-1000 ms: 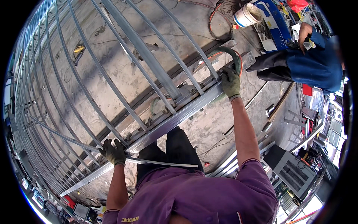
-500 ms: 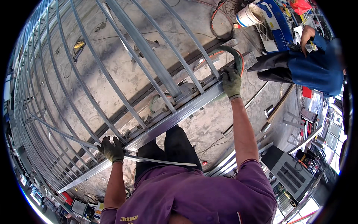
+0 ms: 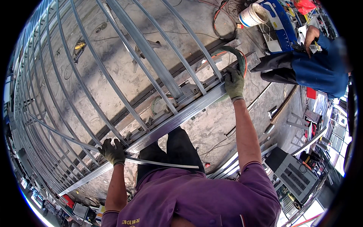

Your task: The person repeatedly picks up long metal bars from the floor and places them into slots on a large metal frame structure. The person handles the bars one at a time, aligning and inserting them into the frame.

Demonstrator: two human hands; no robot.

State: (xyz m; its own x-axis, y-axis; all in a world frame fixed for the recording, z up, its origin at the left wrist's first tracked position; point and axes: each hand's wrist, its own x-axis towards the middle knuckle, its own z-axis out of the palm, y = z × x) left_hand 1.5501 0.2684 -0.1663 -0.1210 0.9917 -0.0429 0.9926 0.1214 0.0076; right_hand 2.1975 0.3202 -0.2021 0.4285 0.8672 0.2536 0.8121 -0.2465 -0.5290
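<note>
A large metal grille frame (image 3: pixel 159 133) of silvery square tube spans from lower left to upper right, with many parallel bars (image 3: pixel 101 62) running away from its near rail. My left hand (image 3: pixel 113 151), in a dark grey-green work glove, is closed over the near rail, where a thin loose metal strip (image 3: pixel 162 163) crosses under it. At the rail's right end, my gloved right hand (image 3: pixel 234 84) is closed around the tube; its fingertips are partly hidden. A dark hose with an orange cable (image 3: pixel 242 56) loops just beyond that hand.
At the right stands a person in a blue top (image 3: pixel 315 70). A white bucket (image 3: pixel 253 16) is near a blue machine (image 3: pixel 279 26). A grey machine (image 3: pixel 293 174) stands lower right. A yellow-and-black hand tool (image 3: pixel 79 47) and cables lie on the concrete floor beyond the bars.
My right hand has shifted very slightly at the rail end. Both hands otherwise keep their places, and the frame stays put.
</note>
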